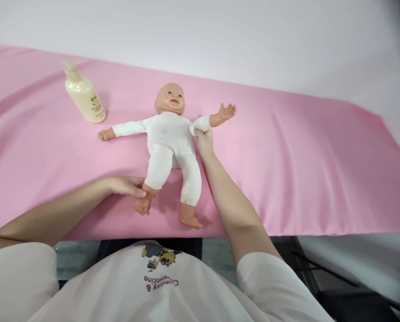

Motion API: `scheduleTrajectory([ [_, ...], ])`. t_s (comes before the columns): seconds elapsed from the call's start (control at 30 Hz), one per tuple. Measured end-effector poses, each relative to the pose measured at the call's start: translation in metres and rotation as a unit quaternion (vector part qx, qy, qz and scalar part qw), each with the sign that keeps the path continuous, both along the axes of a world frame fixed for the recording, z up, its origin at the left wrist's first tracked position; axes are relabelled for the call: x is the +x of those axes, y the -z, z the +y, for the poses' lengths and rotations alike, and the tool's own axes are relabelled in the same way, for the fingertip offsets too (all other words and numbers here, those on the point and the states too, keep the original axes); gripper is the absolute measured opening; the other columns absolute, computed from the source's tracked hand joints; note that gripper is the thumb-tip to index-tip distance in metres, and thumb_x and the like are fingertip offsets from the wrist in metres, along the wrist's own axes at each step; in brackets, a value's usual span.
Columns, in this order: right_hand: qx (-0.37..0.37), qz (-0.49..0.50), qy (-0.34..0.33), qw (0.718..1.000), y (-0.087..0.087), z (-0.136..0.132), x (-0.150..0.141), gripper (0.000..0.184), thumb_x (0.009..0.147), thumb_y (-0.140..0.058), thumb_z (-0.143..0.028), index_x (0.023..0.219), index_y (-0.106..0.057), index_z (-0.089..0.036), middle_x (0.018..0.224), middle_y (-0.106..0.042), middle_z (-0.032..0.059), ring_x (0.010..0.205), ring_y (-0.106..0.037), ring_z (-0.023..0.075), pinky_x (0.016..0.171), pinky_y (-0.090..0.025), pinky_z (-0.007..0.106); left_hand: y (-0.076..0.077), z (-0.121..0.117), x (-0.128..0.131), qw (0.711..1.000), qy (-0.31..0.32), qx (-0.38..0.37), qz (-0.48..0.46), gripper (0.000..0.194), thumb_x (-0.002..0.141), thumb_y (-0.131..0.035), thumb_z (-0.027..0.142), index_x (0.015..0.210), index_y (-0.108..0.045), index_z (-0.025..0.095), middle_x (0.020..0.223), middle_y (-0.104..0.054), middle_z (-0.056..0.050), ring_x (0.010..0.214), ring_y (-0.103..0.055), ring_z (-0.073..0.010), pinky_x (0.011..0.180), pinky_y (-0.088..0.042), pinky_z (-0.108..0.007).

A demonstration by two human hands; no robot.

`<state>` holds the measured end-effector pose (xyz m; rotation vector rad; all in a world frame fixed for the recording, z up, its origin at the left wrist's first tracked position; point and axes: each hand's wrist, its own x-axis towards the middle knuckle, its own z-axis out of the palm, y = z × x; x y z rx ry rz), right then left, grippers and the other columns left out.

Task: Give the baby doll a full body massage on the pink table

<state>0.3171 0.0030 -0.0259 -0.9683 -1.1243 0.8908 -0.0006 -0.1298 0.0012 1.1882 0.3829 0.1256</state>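
A baby doll (171, 134) with a white cloth body lies on its back, head away from me and feet toward me. Its arms are spread to both sides. My left hand (128, 185) is closed around the doll's lower leg, just above the foot on the left side. With my right hand (205, 141) I grip the doll's upper arm on the right side, near the shoulder. Part of my right hand's fingers is hidden behind that white sleeve.
A pale yellow pump bottle (86, 98) stands beyond the doll on the left. Pink cloth (287, 170) covers the table, with folds on the right. A white wall (220, 36) rises behind the table, and its near edge runs close to my body.
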Motion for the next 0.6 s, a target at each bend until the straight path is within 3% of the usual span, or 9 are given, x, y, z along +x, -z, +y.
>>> scheduleTrajectory([
  [0.07, -0.020, 0.065, 0.024, 0.997, 0.006, 0.005, 0.002, 0.042, 0.072, -0.078, -0.031, 0.111, -0.063, -0.028, 0.119, -0.072, -0.0001, 0.119, -0.068, 0.0199, 0.118, -0.051, 0.042, -0.007, -0.003, 0.001, 0.996, 0.091, -0.013, 0.006, 0.051, 0.086, -0.082, 0.057, 0.112, -0.071, 0.014, 0.098, -0.079, -0.011, 0.085, -0.077, -0.0238, 0.084, -0.063, -0.034],
  [0.17, -0.052, 0.151, 0.044, 0.986, 0.011, 0.012, 0.003, 0.034, 0.073, -0.073, -0.027, 0.105, -0.061, -0.027, 0.103, -0.072, -0.0027, 0.101, -0.072, 0.0176, 0.102, -0.061, 0.038, -0.017, -0.003, 0.003, 0.980, 0.195, -0.029, -0.001, 0.048, 0.088, -0.079, 0.057, 0.112, -0.074, 0.016, 0.096, -0.080, -0.011, 0.088, -0.078, -0.0259, 0.083, -0.063, -0.033],
  [0.3, -0.112, 0.227, 0.050, 0.966, 0.015, 0.019, 0.009, 0.025, 0.075, -0.071, -0.023, 0.097, -0.059, -0.023, 0.091, -0.072, -0.0017, 0.090, -0.073, 0.0176, 0.087, -0.065, 0.034, -0.021, 0.000, 0.002, 0.966, 0.259, 0.000, 0.019, 0.047, 0.084, -0.083, 0.056, 0.111, -0.077, 0.017, 0.097, -0.081, -0.008, 0.096, -0.078, -0.0260, 0.083, -0.063, -0.029],
  [0.47, -0.111, 0.209, 0.035, 0.971, 0.018, 0.021, 0.012, 0.025, 0.076, -0.072, -0.027, 0.095, -0.057, -0.024, 0.088, -0.071, -0.0017, 0.089, -0.073, 0.0182, 0.085, -0.065, 0.034, -0.011, 0.000, -0.005, 0.984, 0.170, 0.046, 0.019, 0.049, 0.084, -0.084, 0.054, 0.113, -0.075, 0.016, 0.108, -0.080, -0.009, 0.101, -0.076, -0.0233, 0.089, -0.060, -0.026],
  [0.6, -0.053, 0.131, 0.039, 0.989, 0.017, 0.017, 0.009, 0.030, 0.073, -0.074, -0.032, 0.098, -0.060, -0.026, 0.097, -0.072, -0.0028, 0.100, -0.072, 0.0184, 0.098, -0.063, 0.037, -0.005, -0.003, -0.005, 0.998, 0.055, -0.008, -0.013, 0.062, 0.084, -0.077, 0.066, 0.117, -0.068, 0.014, 0.096, -0.078, -0.010, 0.084, -0.074, -0.0223, 0.081, -0.060, -0.031],
])
